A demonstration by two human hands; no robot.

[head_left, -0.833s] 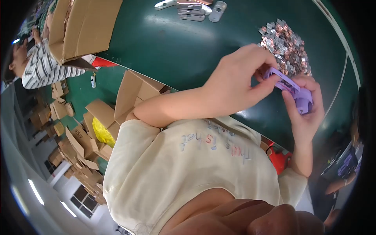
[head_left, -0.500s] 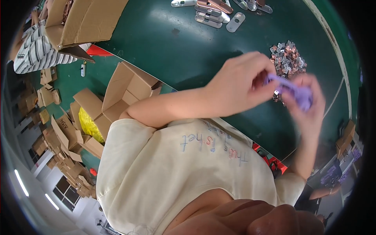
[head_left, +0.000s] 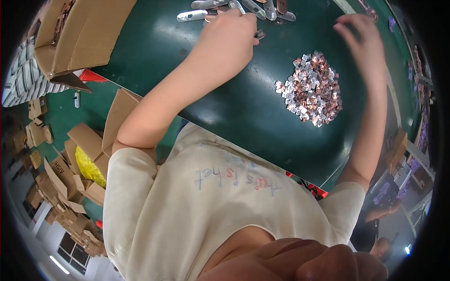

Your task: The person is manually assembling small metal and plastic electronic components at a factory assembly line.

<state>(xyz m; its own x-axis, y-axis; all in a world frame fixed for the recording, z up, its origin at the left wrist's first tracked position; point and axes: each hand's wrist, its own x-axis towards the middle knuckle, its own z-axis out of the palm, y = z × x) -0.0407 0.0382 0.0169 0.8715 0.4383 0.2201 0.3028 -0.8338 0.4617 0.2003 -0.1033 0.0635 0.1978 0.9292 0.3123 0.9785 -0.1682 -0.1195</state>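
The hands, which half a second ago shared a purple plastic casing, have parted, and neither visibly holds it now. The left hand has gone to twelve o'clock, over the elongated metal plates spread between twelve and one; its back hides most of the fingers, so I cannot tell whether they pinch a plate or only touch one. A small dark metallic piece shows just beside it, toward one. The right hand is far out at two o'clock, thumb and fingers apart with a visible gap. Beyond it, at the rim, sits a purple piece; whether that is the same casing cannot be told. Nearer the centre along two, the pile of small silver and copper-coloured metal pieces lies uncovered on the green tabletop, apart from both hands. The two-handed handling of the casing thus seems broken off, with the left hand's work now at the plates.
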